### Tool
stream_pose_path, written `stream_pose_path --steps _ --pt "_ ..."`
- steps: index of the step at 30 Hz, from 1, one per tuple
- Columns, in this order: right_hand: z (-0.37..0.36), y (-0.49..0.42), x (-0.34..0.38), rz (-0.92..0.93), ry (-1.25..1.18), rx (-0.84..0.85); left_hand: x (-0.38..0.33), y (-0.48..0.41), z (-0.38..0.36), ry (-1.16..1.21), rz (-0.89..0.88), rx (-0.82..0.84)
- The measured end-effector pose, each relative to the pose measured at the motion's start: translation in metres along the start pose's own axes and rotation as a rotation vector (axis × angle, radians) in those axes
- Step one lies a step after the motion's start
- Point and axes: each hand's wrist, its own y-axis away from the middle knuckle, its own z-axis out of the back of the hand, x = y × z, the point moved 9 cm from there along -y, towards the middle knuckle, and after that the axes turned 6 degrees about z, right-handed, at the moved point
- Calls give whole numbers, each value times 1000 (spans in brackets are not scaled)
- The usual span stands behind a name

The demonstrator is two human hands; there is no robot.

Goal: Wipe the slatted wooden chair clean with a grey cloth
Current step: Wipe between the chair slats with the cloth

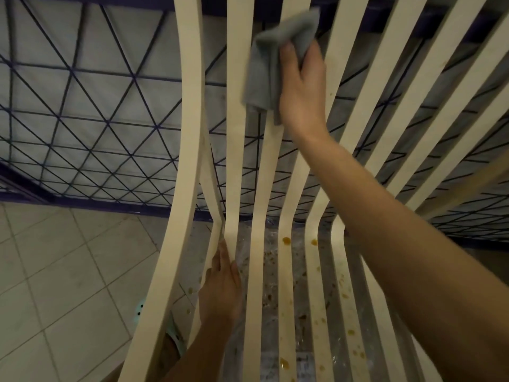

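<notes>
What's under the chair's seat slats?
Through the gaps between the seat slats, a shiny crumpled sheet with brown spots shows. The slats, the left hand and the right forearm cover the rest of it.
</notes>
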Motion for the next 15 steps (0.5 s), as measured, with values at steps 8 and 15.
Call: stream_pose_path --steps 8,15 --pt "-1 -7 7 22 -67 -100 -5 0 4 4 -44 -14" --pt "-5 27 -29 -68 -134 -108 -4 -3 2 9 -31 -17"
